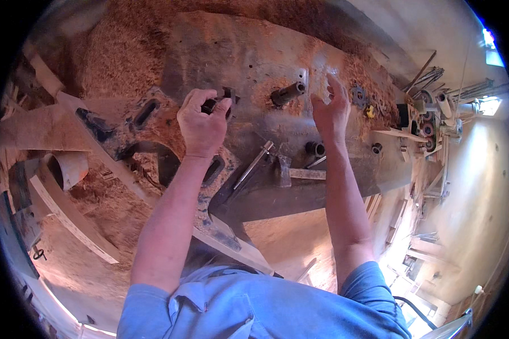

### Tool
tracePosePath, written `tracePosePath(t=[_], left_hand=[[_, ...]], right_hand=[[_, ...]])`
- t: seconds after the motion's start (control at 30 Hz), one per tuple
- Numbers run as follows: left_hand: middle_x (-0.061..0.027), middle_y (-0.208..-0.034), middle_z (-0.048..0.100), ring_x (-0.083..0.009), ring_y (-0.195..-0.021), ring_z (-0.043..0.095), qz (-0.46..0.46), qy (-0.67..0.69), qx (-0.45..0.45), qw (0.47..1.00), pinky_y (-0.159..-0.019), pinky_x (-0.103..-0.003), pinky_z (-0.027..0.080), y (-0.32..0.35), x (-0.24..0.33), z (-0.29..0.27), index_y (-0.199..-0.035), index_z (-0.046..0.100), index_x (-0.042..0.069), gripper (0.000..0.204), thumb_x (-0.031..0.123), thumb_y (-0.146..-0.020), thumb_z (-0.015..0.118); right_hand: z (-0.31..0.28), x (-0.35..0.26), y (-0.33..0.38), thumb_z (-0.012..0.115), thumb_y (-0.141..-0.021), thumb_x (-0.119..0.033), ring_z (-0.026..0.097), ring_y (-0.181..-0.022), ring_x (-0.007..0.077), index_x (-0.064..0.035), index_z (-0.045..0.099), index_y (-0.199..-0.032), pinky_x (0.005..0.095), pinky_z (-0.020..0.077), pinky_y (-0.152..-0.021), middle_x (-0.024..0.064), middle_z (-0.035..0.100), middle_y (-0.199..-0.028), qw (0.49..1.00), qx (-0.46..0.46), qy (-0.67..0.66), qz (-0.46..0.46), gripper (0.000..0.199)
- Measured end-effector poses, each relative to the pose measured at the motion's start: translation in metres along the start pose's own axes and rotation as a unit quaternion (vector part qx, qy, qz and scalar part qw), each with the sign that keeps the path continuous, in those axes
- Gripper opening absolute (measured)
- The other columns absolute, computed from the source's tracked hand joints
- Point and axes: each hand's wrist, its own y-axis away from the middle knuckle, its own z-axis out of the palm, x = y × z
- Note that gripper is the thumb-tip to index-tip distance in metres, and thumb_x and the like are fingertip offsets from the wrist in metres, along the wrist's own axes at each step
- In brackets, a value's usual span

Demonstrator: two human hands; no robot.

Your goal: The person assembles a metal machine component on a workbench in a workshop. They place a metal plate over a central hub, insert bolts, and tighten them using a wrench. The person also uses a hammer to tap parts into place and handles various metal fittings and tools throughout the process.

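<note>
The left hand (203, 121) curls its thumb and fingers around a dark part (209, 105), perhaps a ring, though the fingers hide much of it. At about two-thirty from there, an upright metal spindle (288, 94) stands on the sawdust-strewn bench (220, 51), and the right hand (331, 110) sits beyond it, loosely spread and apparently empty. A dark cylindrical collar (315, 149) lies at seven o'clock of the right hand, a hammer (284, 172) at six of the spindle.

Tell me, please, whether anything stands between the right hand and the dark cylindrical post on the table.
Nothing visible does: only dusty tabletop shows between the right hand and the dark cylindrical post.
</note>
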Motion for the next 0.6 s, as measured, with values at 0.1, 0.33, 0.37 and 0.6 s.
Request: tracePosePath(t=[0.1, 0.33, 0.37, 0.6], left_hand=[[-0.0065, -0.088, 0.068, -0.0178, -0.078, 0.064, -0.031, 0.038, -0.005, 0.999, -0.074, -0.031, 0.053, -0.001, 0.0, 0.0, -0.095, 0.069, 0.0, 0.024, 0.008, -0.078, 0.083], [-0.0011, -0.09, 0.065, -0.0116, -0.081, 0.062, -0.183, 0.218, -0.032, 0.958, -0.075, -0.027, 0.052, -0.004, 0.016, 0.016, -0.104, 0.068, -0.004, 0.029, 0.004, -0.081, 0.084], [-0.002, -0.09, 0.066, -0.0115, -0.082, 0.063, -0.209, 0.248, -0.05, 0.945, -0.076, -0.027, 0.053, 0.0, 0.02, 0.023, -0.107, 0.067, -0.004, 0.03, 0.002, -0.082, 0.083], [-0.0102, -0.1, 0.072, -0.0146, -0.089, 0.067, -0.272, 0.254, -0.157, 0.915, -0.081, -0.027, 0.054, 0.017, 0.051, 0.07, -0.122, 0.062, -0.01, 0.041, 0.001, -0.086, 0.078]], right_hand=[[-0.004, -0.005, 0.01, 0.077, -0.083, -0.007, 0.065, -0.115, 0.0215, -0.0055, 0.059, -0.138, 0.0372, 0.0514, -0.099, 0.0137, 0.066, -0.129, 0.993, -0.038, -0.061, 0.095, 0.058], [0.028, -0.037, 0.097, 0.068, -0.097, -0.014, 0.066, -0.108, 0.0233, 0.0033, 0.055, -0.135, 0.0367, 0.0538, -0.091, 0.0128, 0.066, -0.124, 0.714, -0.192, -0.6, 0.305, 0.043], [0.024, -0.047, 0.105, 0.068, -0.097, -0.013, 0.067, -0.103, 0.0231, 0.004, 0.055, -0.134, 0.0357, 0.0544, -0.088, 0.0126, 0.067, -0.12, 0.627, -0.198, -0.682, 0.32, 0.043], [0.015, -0.026, 0.105, 0.059, -0.101, -0.012, 0.066, -0.107, 0.0257, 0.005, 0.058, -0.124, 0.0423, 0.0552, -0.09, 0.0142, 0.067, -0.118, 0.631, -0.098, -0.681, 0.358, 0.028]])
